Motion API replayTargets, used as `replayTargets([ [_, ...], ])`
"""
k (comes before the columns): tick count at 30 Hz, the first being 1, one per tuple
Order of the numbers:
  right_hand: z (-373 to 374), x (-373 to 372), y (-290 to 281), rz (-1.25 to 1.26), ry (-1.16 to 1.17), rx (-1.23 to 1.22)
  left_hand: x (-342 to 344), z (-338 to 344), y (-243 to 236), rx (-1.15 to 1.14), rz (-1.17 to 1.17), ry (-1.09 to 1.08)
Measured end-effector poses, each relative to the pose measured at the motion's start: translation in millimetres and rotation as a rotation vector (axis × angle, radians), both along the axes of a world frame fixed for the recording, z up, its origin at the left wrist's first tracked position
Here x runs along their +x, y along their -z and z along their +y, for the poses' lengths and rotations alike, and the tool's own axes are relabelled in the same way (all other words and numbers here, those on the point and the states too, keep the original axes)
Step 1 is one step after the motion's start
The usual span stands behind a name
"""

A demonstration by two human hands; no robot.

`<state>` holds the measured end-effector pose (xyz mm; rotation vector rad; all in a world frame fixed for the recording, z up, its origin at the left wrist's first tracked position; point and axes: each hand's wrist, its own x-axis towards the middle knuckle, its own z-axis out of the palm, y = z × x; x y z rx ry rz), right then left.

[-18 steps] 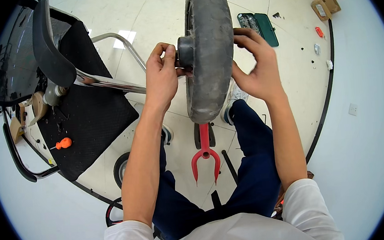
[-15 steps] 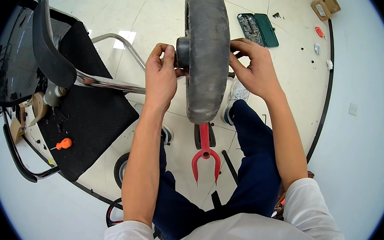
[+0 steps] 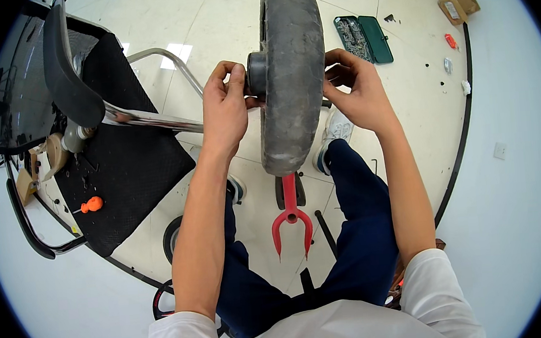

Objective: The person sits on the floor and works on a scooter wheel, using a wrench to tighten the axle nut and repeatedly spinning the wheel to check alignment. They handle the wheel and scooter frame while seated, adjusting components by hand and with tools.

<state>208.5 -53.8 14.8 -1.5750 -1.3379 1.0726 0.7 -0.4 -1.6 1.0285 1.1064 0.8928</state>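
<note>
Pinching left hand (image 3: 226,102): thumb and fingers at the outer end of the black hub (image 3: 257,73).
Right hand (image 3: 359,89): fingers curled at the tyre's opposite side; whether they grasp anything, cannot tell.
Treaded wheel (image 3: 292,78): upright between the 2 hands, the red fork (image 3: 290,196) showing beneath.
Wheel's risk: it could tilt or drop toward the white shoe (image 3: 338,128) if the hub pinch slips, its weight seemingly off-centre.
</note>
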Motion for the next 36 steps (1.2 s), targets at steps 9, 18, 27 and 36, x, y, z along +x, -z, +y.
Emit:
replayTargets([
  [9, 3, 1, 6, 0.254, 0.033, -0.068, 1, 1, 3, -0.029, -0.007, -0.010],
  [18, 4, -2, 11, 0.192, 0.021, 0.040, 1, 1, 8, -0.021, 0.039, -0.012],
  [27, 6, -3, 9, 0.006, 0.014, 0.109, 4, -1, 5, -0.046, 0.044, -0.007],
  [36, 6, -3, 13, -0.017, 0.025, 0.181, 7, -2, 4, -0.043, 0.032, 0.000],
])
